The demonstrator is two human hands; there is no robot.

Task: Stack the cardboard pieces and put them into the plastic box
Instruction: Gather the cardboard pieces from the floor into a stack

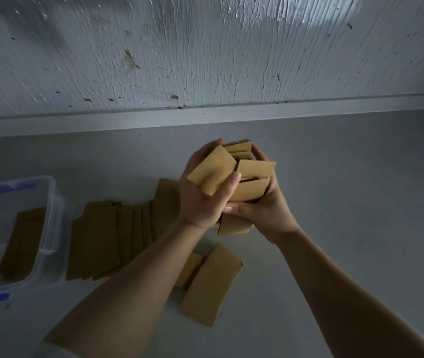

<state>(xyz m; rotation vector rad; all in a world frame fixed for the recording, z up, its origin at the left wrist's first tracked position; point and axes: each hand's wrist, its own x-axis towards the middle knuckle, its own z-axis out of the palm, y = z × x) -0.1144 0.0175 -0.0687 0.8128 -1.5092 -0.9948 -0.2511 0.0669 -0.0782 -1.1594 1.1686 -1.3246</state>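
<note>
The left hand (203, 200) and the right hand (265, 205) are both closed around one bundle of cardboard pieces (234, 174), held above the grey table (347, 192). The bundle is not neat: several pieces stick out at different angles, so I judge that the step now is squaring the pieces into a proper stack.

Going from left to right: the plastic box (51, 228) stands at the far left, open, with blue clips on its rim, and it already holds some cardboard (22, 244) inside. Just beside its right wall lies a fanned row of pieces (107, 239), overlapping like fallen cards and reaching under the left forearm. Two more loose pieces (211, 285) lie flat between the forearms, nearer to the person. To the right of the hands the table is bare.

The next move probably calls for tapping the edges of the bundle on the table until they are aligned, then carrying it left to the box. The bare area on the right gives good room for tapping. Toward the box, the path passes over the fanned row, so the bundle must be lifted over it and over the box wall. A rough white wall (205, 47) closes the far side of the table.
</note>
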